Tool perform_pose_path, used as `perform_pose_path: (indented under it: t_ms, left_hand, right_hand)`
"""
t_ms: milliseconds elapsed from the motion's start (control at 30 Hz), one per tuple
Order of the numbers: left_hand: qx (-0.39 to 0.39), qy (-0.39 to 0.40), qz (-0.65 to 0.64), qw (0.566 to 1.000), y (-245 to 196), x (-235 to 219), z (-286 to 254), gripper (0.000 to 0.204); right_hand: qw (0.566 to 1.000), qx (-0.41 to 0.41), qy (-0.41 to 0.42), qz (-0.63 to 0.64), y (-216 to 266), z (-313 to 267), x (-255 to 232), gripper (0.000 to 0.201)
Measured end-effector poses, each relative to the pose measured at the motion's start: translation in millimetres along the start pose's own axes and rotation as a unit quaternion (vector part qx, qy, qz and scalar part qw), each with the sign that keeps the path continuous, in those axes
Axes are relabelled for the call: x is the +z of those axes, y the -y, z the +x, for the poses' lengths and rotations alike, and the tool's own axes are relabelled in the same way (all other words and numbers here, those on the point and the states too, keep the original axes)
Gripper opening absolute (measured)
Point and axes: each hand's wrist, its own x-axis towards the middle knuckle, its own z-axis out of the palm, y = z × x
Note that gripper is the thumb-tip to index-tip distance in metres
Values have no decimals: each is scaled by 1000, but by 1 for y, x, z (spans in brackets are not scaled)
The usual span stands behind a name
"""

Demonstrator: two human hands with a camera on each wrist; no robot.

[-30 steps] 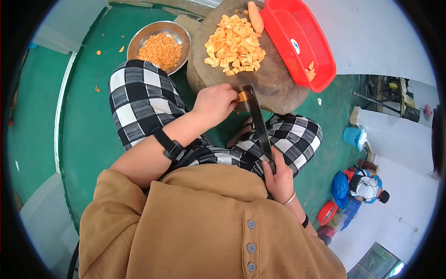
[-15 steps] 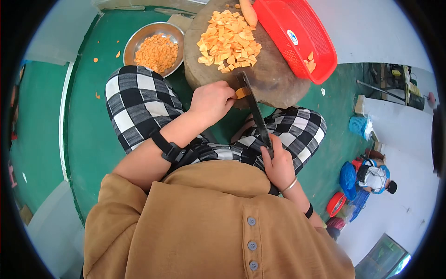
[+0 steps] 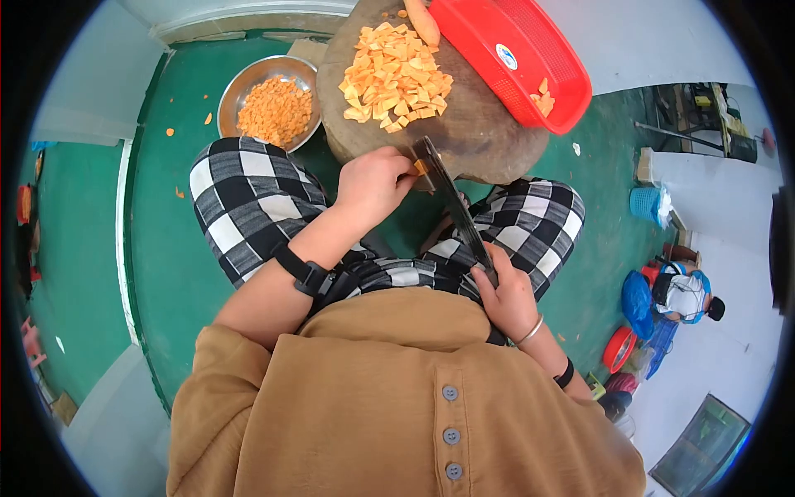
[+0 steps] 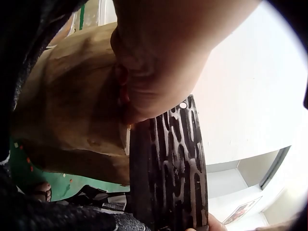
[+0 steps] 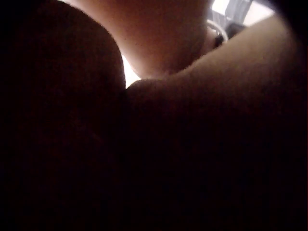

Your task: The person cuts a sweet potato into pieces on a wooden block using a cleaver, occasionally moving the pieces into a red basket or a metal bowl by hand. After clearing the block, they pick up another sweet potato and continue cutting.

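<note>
Your knife (image 3: 458,204), gripped by your right hand (image 3: 508,295), has edged nearer your left hand (image 3: 371,185), whose pinched orange piece (image 3: 420,166), at the chopping block's (image 3: 497,137) six o'clock edge, could slip, risking a cut.

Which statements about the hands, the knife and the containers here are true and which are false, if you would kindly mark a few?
1. The right hand grips the knife. True.
2. The left hand holds nothing. False: the left hand pinches a small orange piece.
3. Cut chunks lie heaped on the wooden block. True.
4. The metal bowl stands on the block. False: the metal bowl is beside it.
5. The red basket holds a few orange bits. True.
</note>
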Motion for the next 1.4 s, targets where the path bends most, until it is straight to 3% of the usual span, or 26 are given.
perform_pose_path:
  t_ms: [500, 733, 867, 967, 1067, 1133, 1167, 1233, 1267, 1333, 1400]
  left_hand:
    - [17, 1, -6, 1000, -1, -1, 1, 6]
    - [16, 10, -5, 1000, -4, -5, 1, 5]
    - [18, -1, 19, 1000, -2, -5, 3, 6]
    - [38, -56, 21, 997, 4, -6, 5, 12]
    - [-5, -62, 10, 998, -6, -6, 5, 22]
    - [105, -80, 46, 990, -13, -3, 8, 31]
    - [98, -56, 59, 992, -18, -2, 7, 37]
    - [118, -38, 104, 987, -27, 1, 10, 37]
    - [133, -21, 141, 981, -29, 3, 13, 38]
    - [154, -34, 176, 972, -23, 11, 20, 37]
    - [195, -24, 216, 956, -20, 14, 29, 34]
  right_hand:
    - [997, 32, 61, -21, -2, 5, -9, 32]
    - [999, 17, 31, -10, -12, 13, 10, 28]
    - [993, 41, 24, 104, -23, 14, 8, 31]
    - [982, 48, -16, 182, -29, 11, 4, 31]
    - [969, 44, -62, 234, -43, 12, 1, 31]
    - [958, 30, -91, 270, -54, 16, 4, 30]
    - [956, 27, -96, 277, -58, 15, 2, 30]
    - [927, 128, -32, 350, -61, 17, -6, 26]
    - [925, 123, -34, 359, -61, 19, -8, 26]
    - [861, 196, 24, 468, -64, 21, -7, 22]
    - [847, 173, 13, 503, -72, 26, 2, 21]
